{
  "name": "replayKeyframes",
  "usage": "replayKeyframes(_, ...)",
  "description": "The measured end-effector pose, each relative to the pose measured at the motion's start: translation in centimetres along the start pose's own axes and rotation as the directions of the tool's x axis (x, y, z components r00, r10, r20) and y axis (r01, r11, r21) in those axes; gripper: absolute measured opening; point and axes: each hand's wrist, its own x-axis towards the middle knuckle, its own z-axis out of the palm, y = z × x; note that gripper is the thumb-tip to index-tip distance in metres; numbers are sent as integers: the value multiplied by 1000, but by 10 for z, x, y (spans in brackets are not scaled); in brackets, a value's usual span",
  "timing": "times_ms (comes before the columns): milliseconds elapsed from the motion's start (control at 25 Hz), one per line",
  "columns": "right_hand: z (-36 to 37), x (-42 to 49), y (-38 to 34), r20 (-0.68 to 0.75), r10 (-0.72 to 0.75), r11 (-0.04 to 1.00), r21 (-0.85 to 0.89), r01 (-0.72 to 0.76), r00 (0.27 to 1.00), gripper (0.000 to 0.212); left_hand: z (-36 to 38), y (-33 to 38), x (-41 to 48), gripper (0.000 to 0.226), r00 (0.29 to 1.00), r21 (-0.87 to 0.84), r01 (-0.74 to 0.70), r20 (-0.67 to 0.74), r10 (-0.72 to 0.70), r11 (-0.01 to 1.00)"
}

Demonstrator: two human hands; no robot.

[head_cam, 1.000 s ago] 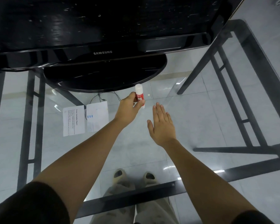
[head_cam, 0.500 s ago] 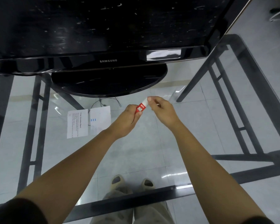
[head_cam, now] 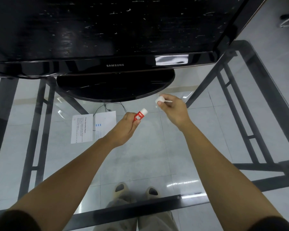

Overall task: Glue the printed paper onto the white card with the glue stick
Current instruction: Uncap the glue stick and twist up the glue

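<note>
Two hands are raised over the glass surface (head_cam: 150, 157). The left hand (head_cam: 126, 129) is curled round the red glue stick (head_cam: 139, 116), whose bare white tip points up and to the right, away from the sheets. The right hand (head_cam: 174, 112) pinches the white cap (head_cam: 159, 99) in its fingertips, clear of the stick. The printed paper (head_cam: 81, 128) and the white card (head_cam: 105, 125) lie flat side by side, just left of the left hand, with their long sides running away from the person. The card is the nearer of the two. The left hand is much the closer to both, so the stick's tip would probably have to turn leftward and down to meet the paper. A Samsung monitor (head_cam: 115, 65) stands behind.
</note>
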Motion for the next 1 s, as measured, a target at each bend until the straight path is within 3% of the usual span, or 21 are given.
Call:
replayKeyframes(120,13,0,11,66,-47,988,-142,56,997,42,-6,-4,-1,32,998,-25,23,-58,-24,999)
replayKeyframes(360,31,11,36,83,-122,897,-417,145,989,29,-18,-9,0,32,994,-45,26,-109,-31,999)
replayKeyframes(760,27,7,40,55,-81,922,-375,96,995,57,-22,-9,-11,34,990,-97,28,-134,-41,995)
replayKeyframes(920,16,-18,14,-60,-170,951,-271,148,984,37,-31,10,-24,35,971,-261,30,-222,-91,965)
replayKeyframes(1000,15,-36,-8,-42,-210,956,-218,196,977,26,-36,23,-35,25,953,-365,31,-270,-138,931)
